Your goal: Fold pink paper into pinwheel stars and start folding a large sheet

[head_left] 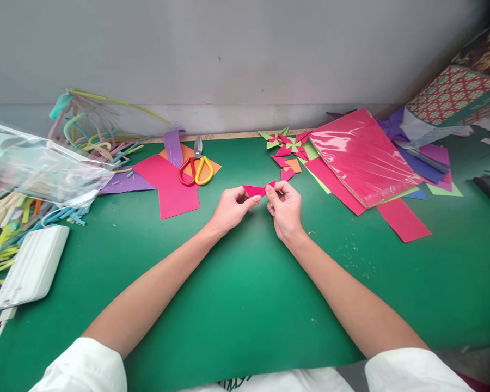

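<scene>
Between my two hands, just above the green table, is a small folded piece of red paper [258, 190]. My left hand [231, 208] pinches its left end with thumb and fingers. At the other end, my right hand [285, 208] grips the paper, thumb on top. Beyond my right hand lie small folded paper pieces [286, 173] in red and orange. Behind them sit pinwheel-like folded paper shapes [293, 146] in red and green. To the left, scissors [196, 163] with one red and one yellow handle rest on red paper sheets [178, 197].
A plastic-wrapped pack of red paper [365, 155] lies on coloured sheets at right. Pipe cleaners [8, 228] and a clear plastic bag [44, 163] crowd the left side, near a white power bank [35, 267] with a cable. A grey wall [228, 54] stands behind the green table [228, 305].
</scene>
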Demonstrator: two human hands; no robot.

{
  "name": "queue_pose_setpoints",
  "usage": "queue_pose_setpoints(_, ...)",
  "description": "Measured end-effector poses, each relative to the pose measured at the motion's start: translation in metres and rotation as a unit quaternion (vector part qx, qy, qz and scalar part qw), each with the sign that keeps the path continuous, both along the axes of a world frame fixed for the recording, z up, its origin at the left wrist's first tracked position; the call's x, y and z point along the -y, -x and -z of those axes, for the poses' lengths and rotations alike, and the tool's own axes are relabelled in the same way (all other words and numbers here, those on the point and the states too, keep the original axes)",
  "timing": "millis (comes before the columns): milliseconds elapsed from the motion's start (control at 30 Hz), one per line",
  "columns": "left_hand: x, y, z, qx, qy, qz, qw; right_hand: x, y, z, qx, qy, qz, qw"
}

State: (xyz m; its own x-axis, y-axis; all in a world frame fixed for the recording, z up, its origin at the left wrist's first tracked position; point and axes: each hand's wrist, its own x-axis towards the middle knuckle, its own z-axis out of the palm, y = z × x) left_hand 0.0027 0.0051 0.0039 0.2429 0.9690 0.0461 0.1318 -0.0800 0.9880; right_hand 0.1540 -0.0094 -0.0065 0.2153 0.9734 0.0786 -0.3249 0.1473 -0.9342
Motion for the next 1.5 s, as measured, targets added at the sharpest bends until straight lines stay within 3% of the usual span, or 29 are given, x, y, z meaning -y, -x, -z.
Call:
queue_pose_setpoints(300,-0.0011,0.0040,-0.0042,-0.003,0.007,0.042,0.999,0.0003,-0.0008,-0.0006,0.002,-0.004,-0.009,1.000)
queue_pose_setpoints(633,-0.0031,0.0072,0.0041,-0.024,-0.013,0.003,1.000,-0.0019,-0.0036,0.0014,-0.008,0.011,-0.028,1.000)
queue_pose_setpoints(1500,-0.0023,0.0079,-0.0015,0.009,0.008,0.004,1.000,-0.0077,-0.0084,-0.0008,-0.023,0.032,-0.071,0.997)
